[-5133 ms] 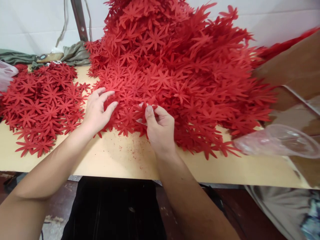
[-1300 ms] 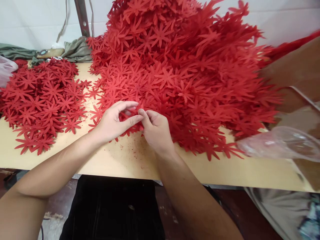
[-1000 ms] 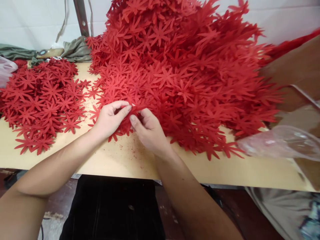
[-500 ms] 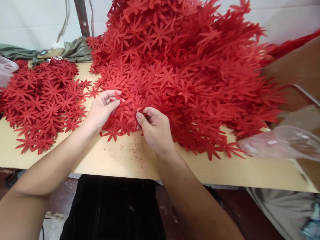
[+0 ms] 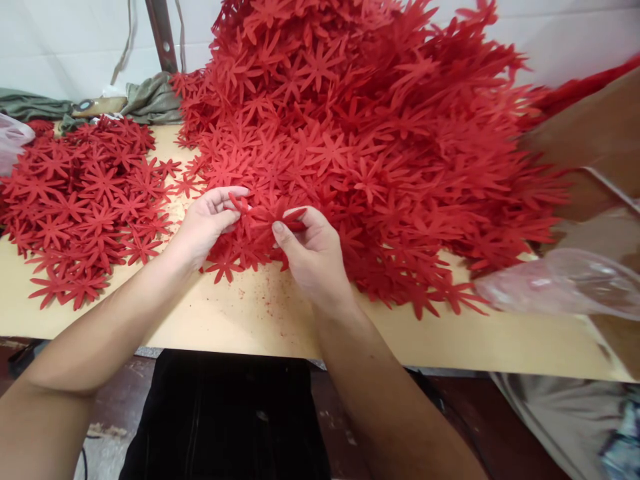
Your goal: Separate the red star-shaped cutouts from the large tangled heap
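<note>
My right hand pinches a red flower-shaped cutout between thumb and fingers, its narrow petals spreading to the left. My left hand is closed on the left side of red petals, thumb against fingertips; whether these belong to the same cutout I cannot tell. Both hands are over the front edge of a large heap of red flower-shaped cutouts. A smaller pile of similar cutouts lies left of my left hand.
The pale tabletop has red specks near its front. A clear plastic bag and a cardboard box stand at the right. Grey-green cloth lies at the back left, by a metal post.
My hands have come slightly closer together. The red cutout's petals now show more openly between them, with one lying across my right fingers.
</note>
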Action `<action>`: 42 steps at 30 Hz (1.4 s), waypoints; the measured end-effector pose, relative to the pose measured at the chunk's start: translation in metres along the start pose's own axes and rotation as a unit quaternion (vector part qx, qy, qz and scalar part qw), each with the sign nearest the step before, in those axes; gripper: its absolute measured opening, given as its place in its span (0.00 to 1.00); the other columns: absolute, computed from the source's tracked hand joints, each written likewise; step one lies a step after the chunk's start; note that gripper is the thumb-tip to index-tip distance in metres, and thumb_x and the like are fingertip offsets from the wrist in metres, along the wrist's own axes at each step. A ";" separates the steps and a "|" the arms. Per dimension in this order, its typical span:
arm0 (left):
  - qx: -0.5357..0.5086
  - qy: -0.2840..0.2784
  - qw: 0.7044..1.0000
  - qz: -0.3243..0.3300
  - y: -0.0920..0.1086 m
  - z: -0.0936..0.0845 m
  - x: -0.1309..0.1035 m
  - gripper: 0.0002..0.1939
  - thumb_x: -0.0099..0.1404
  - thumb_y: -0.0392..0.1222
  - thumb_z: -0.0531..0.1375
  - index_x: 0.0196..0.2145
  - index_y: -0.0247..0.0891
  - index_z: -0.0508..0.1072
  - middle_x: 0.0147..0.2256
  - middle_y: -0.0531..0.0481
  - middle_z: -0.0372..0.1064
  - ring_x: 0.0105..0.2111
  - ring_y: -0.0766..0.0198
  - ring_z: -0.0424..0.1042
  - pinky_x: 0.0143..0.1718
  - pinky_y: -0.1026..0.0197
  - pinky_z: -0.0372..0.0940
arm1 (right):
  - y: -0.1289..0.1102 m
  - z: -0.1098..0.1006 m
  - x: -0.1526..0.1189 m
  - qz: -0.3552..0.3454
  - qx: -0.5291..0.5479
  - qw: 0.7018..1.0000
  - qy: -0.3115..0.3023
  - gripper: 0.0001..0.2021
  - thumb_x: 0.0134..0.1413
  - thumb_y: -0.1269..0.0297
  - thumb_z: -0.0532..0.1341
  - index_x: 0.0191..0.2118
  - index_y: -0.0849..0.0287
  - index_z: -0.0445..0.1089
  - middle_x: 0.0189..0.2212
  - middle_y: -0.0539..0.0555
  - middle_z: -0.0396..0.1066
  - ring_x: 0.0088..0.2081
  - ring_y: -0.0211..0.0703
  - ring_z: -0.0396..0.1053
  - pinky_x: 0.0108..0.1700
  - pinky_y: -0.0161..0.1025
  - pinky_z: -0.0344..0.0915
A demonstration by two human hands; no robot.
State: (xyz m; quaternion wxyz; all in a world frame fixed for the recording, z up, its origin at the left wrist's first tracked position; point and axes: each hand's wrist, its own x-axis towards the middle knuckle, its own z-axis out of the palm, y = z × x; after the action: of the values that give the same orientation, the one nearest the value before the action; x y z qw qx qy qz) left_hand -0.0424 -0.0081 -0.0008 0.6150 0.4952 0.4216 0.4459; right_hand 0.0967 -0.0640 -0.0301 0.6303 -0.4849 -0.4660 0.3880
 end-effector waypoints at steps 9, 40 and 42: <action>0.052 -0.044 0.995 0.072 -0.005 -0.006 0.003 0.13 0.50 0.38 0.68 0.35 0.35 0.74 0.26 0.55 0.70 0.26 0.73 0.68 0.34 0.66 0.66 | -0.001 0.000 0.000 0.001 0.010 1.000 -0.025 0.12 0.49 0.54 0.63 0.30 0.54 0.62 0.24 0.47 0.64 0.26 0.33 0.61 0.31 0.35 0.64; 0.294 0.045 0.919 0.258 -0.009 -0.010 0.006 0.13 0.60 0.46 0.62 0.40 0.38 0.76 0.43 0.46 0.73 0.45 0.62 0.70 0.53 0.57 0.62 | 0.003 -0.004 0.005 0.025 0.057 0.998 0.024 0.10 0.49 0.56 0.65 0.33 0.54 0.65 0.27 0.47 0.68 0.28 0.33 0.66 0.35 0.35 0.67; 0.337 0.053 0.893 0.293 -0.009 -0.010 0.004 0.14 0.60 0.46 0.61 0.42 0.39 0.76 0.49 0.45 0.71 0.52 0.59 0.66 0.59 0.53 0.56 | 0.004 -0.003 0.005 0.016 0.054 0.998 0.005 0.10 0.49 0.56 0.65 0.33 0.55 0.66 0.26 0.47 0.68 0.27 0.32 0.64 0.35 0.35 0.66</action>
State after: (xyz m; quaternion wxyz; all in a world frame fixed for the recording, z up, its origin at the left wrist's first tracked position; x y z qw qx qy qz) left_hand -0.0499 -0.0031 -0.0110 0.2291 0.7499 0.4140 0.4624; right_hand 0.1012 -0.0593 -0.0331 0.6518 -0.4592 -0.4333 0.4201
